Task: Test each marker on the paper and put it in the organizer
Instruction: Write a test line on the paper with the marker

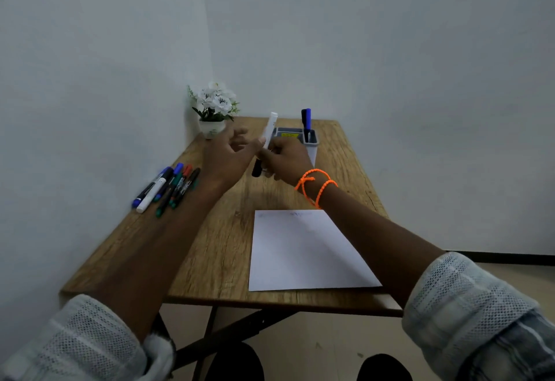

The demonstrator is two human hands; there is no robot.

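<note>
My right hand (289,162) grips a white marker with a black end (270,128) and holds it tilted above the table, in front of the grey organizer (312,144). My left hand (228,154) is just left of the marker with its fingers spread, and the thumb tip reaches the marker's barrel. A blue marker (306,119) stands upright in the organizer's right compartment. The white paper (303,251) lies near the front edge, with faint scribbles along its top. Several loose markers (168,188) lie in a bunch at the table's left side.
A small white pot of white flowers (213,107) stands in the back left corner against the walls. The wooden table (228,230) is narrow, with walls at the left and behind. Orange bands circle my right wrist (315,185).
</note>
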